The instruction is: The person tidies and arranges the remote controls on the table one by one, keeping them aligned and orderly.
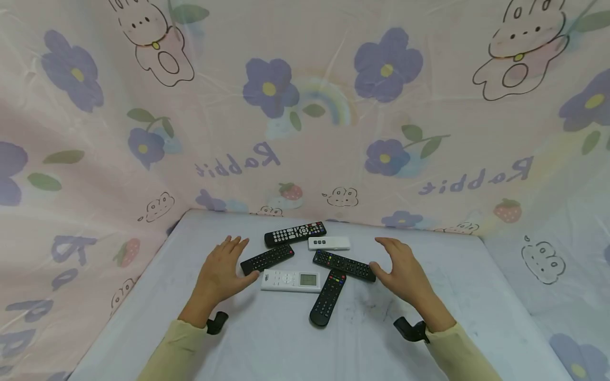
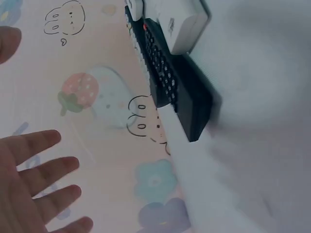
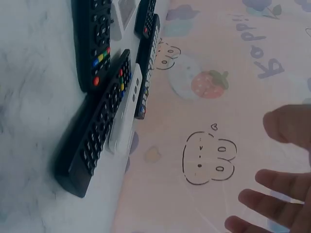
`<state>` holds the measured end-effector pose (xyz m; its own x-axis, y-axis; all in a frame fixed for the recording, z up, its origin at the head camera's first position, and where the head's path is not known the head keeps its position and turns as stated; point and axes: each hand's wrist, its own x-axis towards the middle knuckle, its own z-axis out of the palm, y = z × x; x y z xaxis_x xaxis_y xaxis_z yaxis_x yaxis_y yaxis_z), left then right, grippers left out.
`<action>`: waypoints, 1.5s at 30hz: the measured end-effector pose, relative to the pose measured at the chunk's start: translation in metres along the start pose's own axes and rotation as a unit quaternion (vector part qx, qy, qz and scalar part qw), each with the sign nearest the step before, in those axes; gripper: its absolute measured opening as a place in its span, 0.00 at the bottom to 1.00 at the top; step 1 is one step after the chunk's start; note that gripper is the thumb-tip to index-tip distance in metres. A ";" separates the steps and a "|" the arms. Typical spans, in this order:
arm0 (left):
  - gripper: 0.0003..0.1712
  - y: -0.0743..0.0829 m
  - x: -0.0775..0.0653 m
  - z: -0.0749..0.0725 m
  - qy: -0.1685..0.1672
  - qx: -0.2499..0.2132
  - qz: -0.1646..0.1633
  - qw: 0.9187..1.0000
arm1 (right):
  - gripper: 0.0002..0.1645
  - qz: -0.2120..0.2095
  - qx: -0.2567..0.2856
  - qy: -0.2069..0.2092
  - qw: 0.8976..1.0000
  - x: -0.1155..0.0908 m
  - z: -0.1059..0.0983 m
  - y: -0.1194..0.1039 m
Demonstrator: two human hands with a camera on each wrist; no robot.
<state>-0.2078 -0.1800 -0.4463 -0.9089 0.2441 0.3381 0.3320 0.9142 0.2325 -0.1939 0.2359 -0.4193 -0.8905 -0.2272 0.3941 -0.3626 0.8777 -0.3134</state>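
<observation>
"So, what lay on the surface (image 1: 276,338)?"

"A white-buttoned black remote (image 1: 295,234) sat nearest the far edge, with a small white remote (image 1: 329,243) just beside it. The left black remote (image 1: 267,259) slanted on the left edge's side, the right black remote (image 1: 344,265) on the right edge's. Farther from the far edge lay a screened white remote (image 1: 286,281) and a round-ended black remote (image 1: 328,298)."

"And the fingers?"

"Spread wide and empty, on the left hand (image 1: 221,272) and right hand (image 1: 402,272) alike; each thumb hovered near a slanted remote."

"How was a good grip best taken?"

"Probably at an outer end, thumb and fingers across the long sides; crowded inner ends seemed likelier to nudge neighbours."
</observation>
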 end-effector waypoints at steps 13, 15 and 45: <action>0.44 -0.001 -0.003 0.011 0.016 -0.069 -0.015 0.997 | 0.39 -0.005 0.019 -0.016 1.000 0.007 0.015 -0.013; 0.44 -0.001 -0.004 0.014 0.012 -0.074 -0.016 0.997 | 0.39 -0.009 0.021 -0.019 1.000 0.008 0.016 -0.014; 0.38 0.005 0.005 0.048 -0.071 -0.077 -0.035 0.994 | 0.30 -0.033 0.132 -0.156 0.978 0.038 0.077 -0.031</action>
<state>-0.2229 -0.1586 -0.4875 -0.9540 0.2345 0.1870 0.2913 0.8725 0.3923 -0.2376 0.1680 -0.4610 -0.8881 -0.4339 0.1518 -0.4446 0.7267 -0.5237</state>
